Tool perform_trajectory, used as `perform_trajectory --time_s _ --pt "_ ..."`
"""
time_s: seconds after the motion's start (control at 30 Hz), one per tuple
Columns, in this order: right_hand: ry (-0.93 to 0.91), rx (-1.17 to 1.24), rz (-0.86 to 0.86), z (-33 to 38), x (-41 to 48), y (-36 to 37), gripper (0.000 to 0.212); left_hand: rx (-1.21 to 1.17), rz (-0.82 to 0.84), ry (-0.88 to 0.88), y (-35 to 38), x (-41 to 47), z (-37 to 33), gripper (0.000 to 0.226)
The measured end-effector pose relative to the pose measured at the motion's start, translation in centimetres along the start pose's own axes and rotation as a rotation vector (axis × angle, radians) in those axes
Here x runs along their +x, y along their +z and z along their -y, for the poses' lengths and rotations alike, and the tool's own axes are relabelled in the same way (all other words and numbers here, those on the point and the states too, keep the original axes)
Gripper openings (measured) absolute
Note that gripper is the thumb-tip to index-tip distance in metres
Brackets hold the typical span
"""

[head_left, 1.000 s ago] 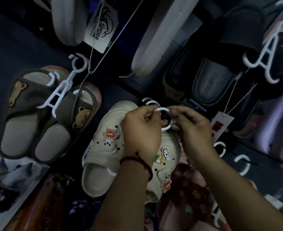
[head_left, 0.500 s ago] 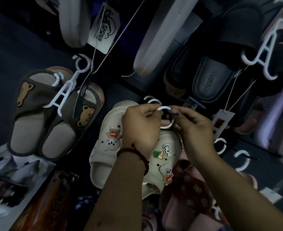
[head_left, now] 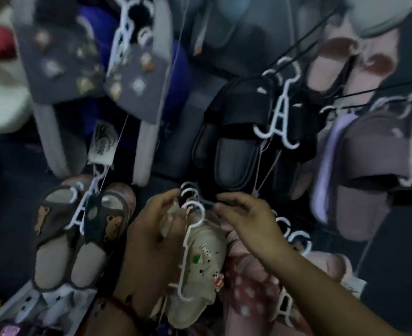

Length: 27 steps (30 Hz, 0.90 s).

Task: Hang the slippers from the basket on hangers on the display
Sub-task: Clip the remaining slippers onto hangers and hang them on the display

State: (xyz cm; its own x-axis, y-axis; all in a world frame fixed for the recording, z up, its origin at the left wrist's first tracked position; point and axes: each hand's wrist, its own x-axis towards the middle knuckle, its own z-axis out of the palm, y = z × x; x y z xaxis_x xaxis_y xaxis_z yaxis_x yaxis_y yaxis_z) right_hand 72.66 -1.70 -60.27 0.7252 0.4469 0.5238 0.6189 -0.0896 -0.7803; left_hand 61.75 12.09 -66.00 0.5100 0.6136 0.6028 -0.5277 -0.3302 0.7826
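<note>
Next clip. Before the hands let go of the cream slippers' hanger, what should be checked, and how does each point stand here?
1. Cream slippers on their white hanger: ok.
2. Hook caught and bearing the load: cannot tell, blurred.
3. Left hand grip at the hook: cannot tell.
4. Right hand grip beside the hook: cannot tell.
5. Brown bear slippers hang apart on the left: ok.

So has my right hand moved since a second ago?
Yes. The right hand has shifted right: it was below-left of the hanging black slipper, now it is straight under its toe, with a gap to the white hanger hook.
</note>
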Motion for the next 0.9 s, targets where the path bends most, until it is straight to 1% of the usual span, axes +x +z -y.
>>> perform_trajectory --time_s 0.17,0.23,0.3,0.37,0.43,0.5,0.6,0.73,0.83,0.9 --pt "0.041 -0.193 0.141 2.6 -1.4 -3.8 0.011 -0.058 0.041 -0.067 -1.2 -1.8 -5.8 0.024" --pt "0.085 -0.141 0.165 3.5 -1.7 -4.7 0.007 0.008 0.086 -0.067 -0.9 -2.2 -7.5 0.025" --pt "0.136 -0.101 0.184 4.1 -1.8 -5.1 0.009 0.083 0.125 -0.05 -0.8 -2.5 -8.9 0.026" --pt "0.135 -0.104 0.195 4.8 -1.6 -5.6 0.01 0.164 0.145 -0.005 -0.6 -2.3 -10.5 0.027" --pt "0.089 -0.145 0.188 5.8 -1.1 -6.4 0.014 0.222 0.163 0.053 0.0 -1.7 -12.2 0.028" --pt "0.022 -0.213 0.155 6.9 -0.4 -7.5 0.018 0.269 0.202 0.094 0.8 -0.9 -13.7 0.029" --pt "-0.067 -0.225 0.084 8.7 1.0 -9.7 0.017 0.341 0.257 0.172 2.2 1.1 -15.8 0.033" --pt "-0.195 -0.292 -0.058 11.5 3.0 -12.5 0.015 0.459 0.257 0.322 4.6 5.0 -18.1 0.039" --pt "-0.286 -0.391 -0.162 13.4 4.9 -14.4 0.02 0.537 0.245 0.404 6.7 8.6 -19.5 0.043" --pt "-0.32 -0.488 -0.196 14.1 6.4 -15.2 0.026 0.619 0.238 0.45 7.9 11.2 -20.1 0.045"
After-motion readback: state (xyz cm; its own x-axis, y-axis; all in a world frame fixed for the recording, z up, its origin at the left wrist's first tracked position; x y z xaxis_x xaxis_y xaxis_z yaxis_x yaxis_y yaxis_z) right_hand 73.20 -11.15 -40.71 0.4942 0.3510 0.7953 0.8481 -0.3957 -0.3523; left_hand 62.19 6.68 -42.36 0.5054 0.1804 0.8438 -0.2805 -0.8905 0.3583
